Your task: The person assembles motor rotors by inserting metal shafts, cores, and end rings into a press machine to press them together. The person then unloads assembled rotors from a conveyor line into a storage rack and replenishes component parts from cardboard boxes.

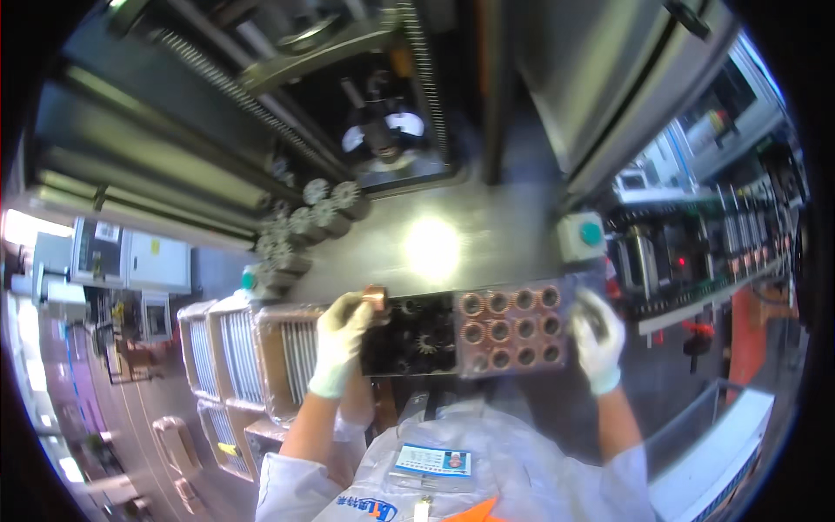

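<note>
My gloved left hand (342, 335) pinches a small copper ring-shaped part (375, 298) above the left end of a black tray (402, 355). Inside that tray, a dark toothed shape shows among its pockets. Against its right side lies a clear plastic tray (470, 365) with several copper rings (499, 331) standing in rows, their dark bores facing up. Just past the clear tray's right edge is my gloved right hand (597, 337), its fingers curled and smeared by motion. Whether it holds anything cannot be made out.
Slotted metal cores (323, 211) cluster on the steel worktop (383, 248) at left, beside a machine opening with a fixture (381, 139). A green button box (584, 235) stands at right. Cartons of metal rods (291, 352) sit left; a rack of copper-tipped parts (748, 257) runs along the right.
</note>
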Demonstrator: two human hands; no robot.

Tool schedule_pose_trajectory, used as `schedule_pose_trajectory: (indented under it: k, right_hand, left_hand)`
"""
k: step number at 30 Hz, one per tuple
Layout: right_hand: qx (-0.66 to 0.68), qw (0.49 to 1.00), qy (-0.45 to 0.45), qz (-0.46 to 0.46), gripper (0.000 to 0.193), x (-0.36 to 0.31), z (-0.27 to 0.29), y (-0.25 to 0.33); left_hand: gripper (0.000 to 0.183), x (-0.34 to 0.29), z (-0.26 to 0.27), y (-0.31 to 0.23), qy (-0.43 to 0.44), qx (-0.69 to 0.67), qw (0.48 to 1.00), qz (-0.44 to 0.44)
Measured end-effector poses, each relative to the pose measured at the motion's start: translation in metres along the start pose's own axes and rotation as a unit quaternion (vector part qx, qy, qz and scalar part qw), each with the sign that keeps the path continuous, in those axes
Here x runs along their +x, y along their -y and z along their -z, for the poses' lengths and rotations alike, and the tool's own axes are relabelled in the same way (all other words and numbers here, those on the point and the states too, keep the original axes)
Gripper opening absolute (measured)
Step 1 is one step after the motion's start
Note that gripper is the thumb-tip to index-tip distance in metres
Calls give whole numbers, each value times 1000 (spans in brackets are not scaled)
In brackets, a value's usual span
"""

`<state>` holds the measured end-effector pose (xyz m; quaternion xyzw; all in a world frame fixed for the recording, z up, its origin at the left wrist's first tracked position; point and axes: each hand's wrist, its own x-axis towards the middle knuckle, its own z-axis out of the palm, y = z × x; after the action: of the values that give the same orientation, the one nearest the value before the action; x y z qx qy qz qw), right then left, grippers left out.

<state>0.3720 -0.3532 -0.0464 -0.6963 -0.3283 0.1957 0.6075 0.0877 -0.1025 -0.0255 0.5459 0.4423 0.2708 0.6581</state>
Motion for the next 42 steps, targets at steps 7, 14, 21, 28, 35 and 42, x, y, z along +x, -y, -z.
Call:
schedule_pose_trajectory:
  k: [7, 14, 21, 28, 35, 42]
  right_hand:
    - [-59, 981, 150, 106, 95, 222, -234, 7]
    - [-72, 991, 68, 86, 74, 295, -328, 14]
    - [61, 997, 38, 21, 56, 294, -326, 61]
    - [-167, 953, 250, 27, 58, 165, -157, 76]
    - [-476, 875, 75, -45, 61, 89, 56, 72]
    - [-614, 754, -91, -215, 77, 135, 229, -2]
  left_hand:
    - [27, -18, 44, -8, -19, -2, 1000, -21]
    - [41, -46, 109, 11, -72, 40, 995, -47]
    - [23, 29, 102, -1, -78, 264, 933, -233]
    - [14, 171, 8, -38, -77, 395, 797, -451]
    - [12, 284, -15, -31, -28, 548, 730, -406]
    - [23, 355, -4, -16, 42, 460, 790, -403]
